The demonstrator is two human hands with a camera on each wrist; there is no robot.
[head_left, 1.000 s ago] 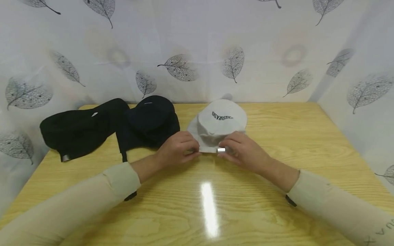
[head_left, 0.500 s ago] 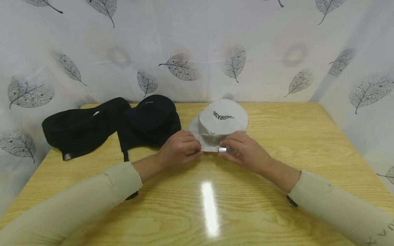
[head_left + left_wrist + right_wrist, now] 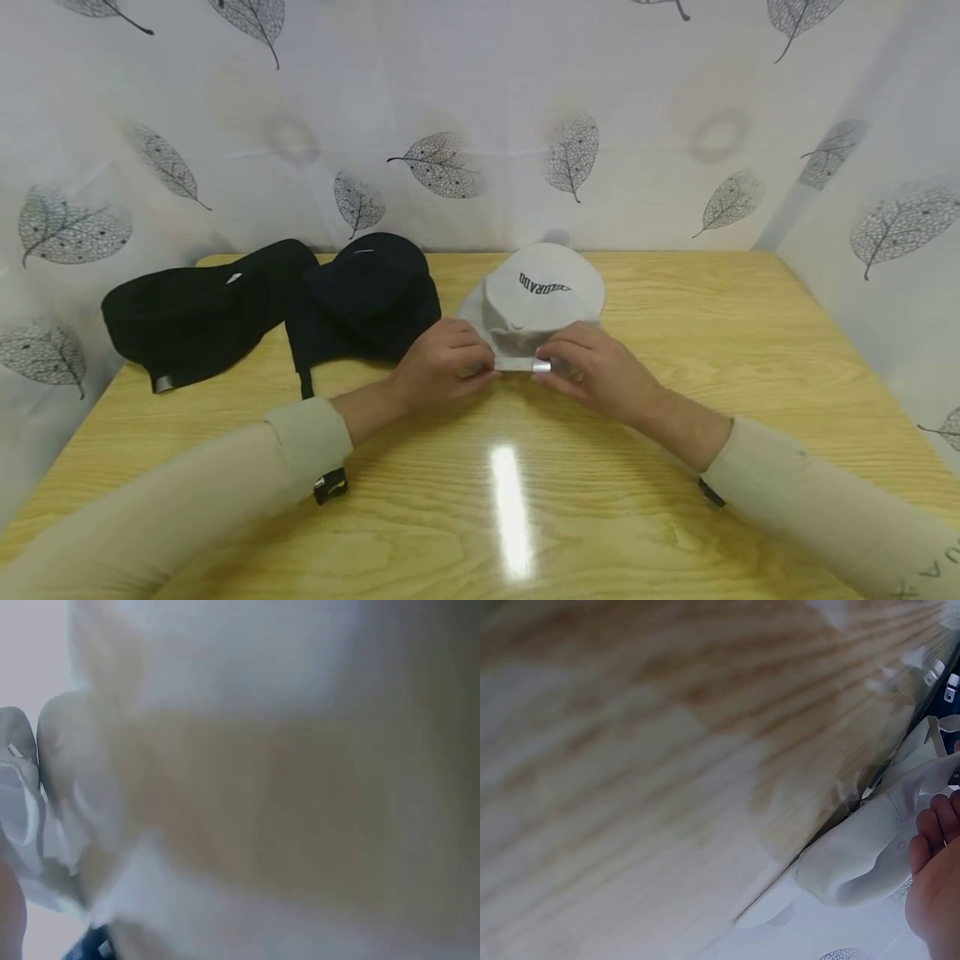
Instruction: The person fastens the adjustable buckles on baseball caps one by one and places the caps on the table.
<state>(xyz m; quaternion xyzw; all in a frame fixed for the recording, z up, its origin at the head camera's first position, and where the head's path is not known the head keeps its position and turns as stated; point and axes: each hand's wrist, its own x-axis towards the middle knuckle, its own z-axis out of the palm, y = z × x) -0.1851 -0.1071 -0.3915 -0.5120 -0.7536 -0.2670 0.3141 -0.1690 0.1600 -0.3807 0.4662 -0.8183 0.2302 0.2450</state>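
A white cap [image 3: 547, 283] printed with COLORADO, the lettering upside down to me, lies on the table. A silver metal buckle [image 3: 542, 366] shows at its near edge. My left hand [image 3: 444, 364] pinches the near edge left of the buckle, fingertips against thumb. At the buckle, my right hand [image 3: 600, 367] pinches the edge between thumb and fingers. The right wrist view shows the cap's pale cloth [image 3: 855, 855] beside curled fingers [image 3: 932, 829]. In the left wrist view the cap [image 3: 75, 757] appears at the left side, mostly blurred.
To the left lie a dark navy cap [image 3: 367, 292] with a hanging strap and a black cap [image 3: 195, 321] with a small metal buckle. The wooden table [image 3: 450, 517] ends at a leaf-patterned curtain [image 3: 495, 100] behind the caps.
My left hand has shifted slightly to the right along the cap's near edge, closer to the buckle. The right hand and the cap stay nearly still.
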